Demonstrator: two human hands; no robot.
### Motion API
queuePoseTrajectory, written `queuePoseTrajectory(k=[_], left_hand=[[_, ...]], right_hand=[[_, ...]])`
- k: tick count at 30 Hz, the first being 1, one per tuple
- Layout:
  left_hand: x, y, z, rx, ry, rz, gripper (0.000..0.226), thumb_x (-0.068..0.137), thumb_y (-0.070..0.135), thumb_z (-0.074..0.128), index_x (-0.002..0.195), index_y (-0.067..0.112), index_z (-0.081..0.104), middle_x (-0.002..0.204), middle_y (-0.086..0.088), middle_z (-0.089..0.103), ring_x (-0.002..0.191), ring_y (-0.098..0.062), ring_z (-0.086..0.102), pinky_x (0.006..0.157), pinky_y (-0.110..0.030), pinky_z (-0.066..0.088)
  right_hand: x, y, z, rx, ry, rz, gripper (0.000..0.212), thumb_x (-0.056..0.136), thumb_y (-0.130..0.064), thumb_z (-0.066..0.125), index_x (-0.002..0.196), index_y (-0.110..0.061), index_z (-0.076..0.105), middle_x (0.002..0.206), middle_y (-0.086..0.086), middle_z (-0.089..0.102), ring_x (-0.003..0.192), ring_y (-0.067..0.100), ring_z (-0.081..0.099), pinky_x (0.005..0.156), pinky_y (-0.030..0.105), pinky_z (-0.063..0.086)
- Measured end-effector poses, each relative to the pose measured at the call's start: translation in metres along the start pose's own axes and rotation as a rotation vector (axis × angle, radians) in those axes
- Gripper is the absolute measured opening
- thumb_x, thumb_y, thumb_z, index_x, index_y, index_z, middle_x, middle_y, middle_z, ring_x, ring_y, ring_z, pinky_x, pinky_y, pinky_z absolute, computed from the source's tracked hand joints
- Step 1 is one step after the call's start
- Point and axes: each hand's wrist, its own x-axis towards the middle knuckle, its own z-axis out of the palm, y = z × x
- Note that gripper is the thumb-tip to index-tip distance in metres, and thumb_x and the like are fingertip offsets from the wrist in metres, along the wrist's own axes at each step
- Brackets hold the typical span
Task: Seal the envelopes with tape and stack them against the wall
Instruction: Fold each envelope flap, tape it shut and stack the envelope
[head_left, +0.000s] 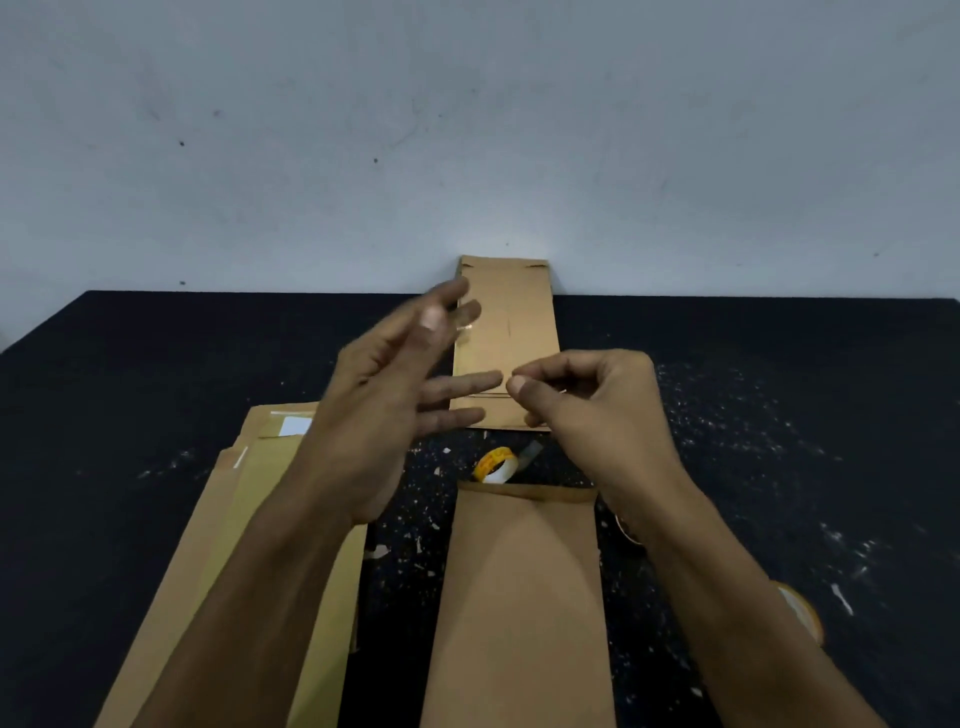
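Pale wall (467, 130) behind, dark speckled table (779, 415) below. Pile of brown envelopes (249, 519) at left under the left forearm. One envelope (519, 597) lies centre near edge, flap end away from the person. Another envelope (511, 332) leans on the wall, bottom edge on the table. Left hand (384, 405) blurred, fingers spread, thumb and forefinger seem to pinch clear tape; cannot tell for sure. Right hand (587, 400) curled, thumb to forefinger, pinching something thin. Yellow tape roll (496, 465) between the two centre envelopes.
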Motion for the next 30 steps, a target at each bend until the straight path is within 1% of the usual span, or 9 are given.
queuePoseTrajectory(k=[2,4,6,10,16,18,24,27,30], left_hand=[[0.0,0.005,-0.001,-0.186,-0.021,-0.007,0.051,0.092,0.045,0.04,0.14,0.033,0.049,0.141,0.009,0.058,0.11,-0.03,0.069,0.088,-0.051,0.057],[0.0,0.008,-0.001,-0.259,-0.035,-0.002,0.053,0.093,0.047,0.035,0.143,0.033,0.045,0.14,0.01,0.058,0.112,-0.032,0.068,0.089,-0.052,0.057],[0.0,0.007,0.001,-0.275,-0.04,0.006,0.053,0.094,0.047,0.033,0.143,0.033,0.044,0.14,0.01,0.059,0.114,-0.032,0.067,0.09,-0.053,0.056],[0.0,0.006,0.003,-0.253,-0.06,0.02,0.055,0.092,0.048,0.034,0.143,0.031,0.045,0.14,0.011,0.058,0.116,-0.029,0.066,0.09,-0.051,0.056],[0.0,0.003,0.004,-0.211,-0.1,0.036,0.054,0.099,0.048,0.037,0.149,0.026,0.039,0.144,0.008,0.055,0.121,-0.028,0.063,0.091,-0.053,0.055],[0.001,0.002,0.005,-0.202,-0.106,0.039,0.059,0.094,0.045,0.037,0.149,0.025,0.038,0.145,0.007,0.054,0.121,-0.028,0.063,0.091,-0.051,0.056],[0.002,0.002,0.004,-0.16,-0.108,0.033,0.058,0.091,0.044,0.038,0.148,0.03,0.038,0.144,0.012,0.054,0.122,-0.026,0.062,0.104,-0.05,0.046],[0.0,0.001,0.004,-0.043,-0.095,0.074,0.048,0.095,0.046,0.04,0.142,0.039,0.043,0.146,0.019,0.051,0.135,-0.014,0.05,0.109,-0.042,0.037],[0.0,0.0,-0.001,0.099,-0.048,0.15,0.042,0.098,0.044,0.037,0.139,0.041,0.042,0.142,0.026,0.051,0.129,0.017,0.041,0.103,-0.017,0.032]], right_hand=[[-0.004,-0.011,0.0,0.152,-0.05,0.067,0.004,0.085,-0.019,0.077,0.089,-0.019,0.079,0.08,-0.002,0.076,0.076,0.013,0.072,0.062,0.021,0.053],[-0.007,-0.018,0.001,0.245,-0.069,0.143,0.008,0.084,-0.022,0.078,0.091,-0.018,0.079,0.084,-0.001,0.077,0.081,0.014,0.073,0.064,0.025,0.055],[-0.009,-0.021,0.004,0.298,-0.055,0.203,0.01,0.083,-0.022,0.079,0.09,-0.015,0.079,0.084,0.002,0.077,0.083,0.017,0.074,0.067,0.03,0.059],[-0.012,-0.024,0.008,0.382,-0.018,0.262,0.011,0.083,-0.021,0.079,0.083,-0.01,0.079,0.081,0.007,0.077,0.084,0.018,0.074,0.066,0.029,0.056],[-0.014,-0.025,0.009,0.373,0.066,0.215,0.009,0.081,-0.015,0.08,0.073,-0.013,0.077,0.076,0.005,0.076,0.081,0.019,0.073,0.068,0.03,0.058],[-0.015,-0.024,0.009,0.358,0.086,0.181,0.009,0.081,-0.014,0.08,0.072,-0.013,0.077,0.074,0.005,0.075,0.079,0.019,0.072,0.07,0.032,0.058],[-0.014,-0.022,0.012,0.317,0.113,0.08,0.014,0.083,-0.012,0.077,0.071,-0.017,0.076,0.074,0.003,0.074,0.073,0.013,0.069,0.068,0.025,0.058],[-0.014,-0.025,0.013,0.397,0.095,0.104,0.013,0.085,-0.008,0.074,0.073,-0.014,0.075,0.074,0.001,0.073,0.073,0.012,0.068,0.069,0.029,0.059],[-0.012,-0.035,0.006,0.609,0.015,0.148,0.014,0.091,-0.003,0.065,0.079,-0.01,0.068,0.086,0.009,0.075,0.086,0.021,0.074,0.073,0.037,0.061]])
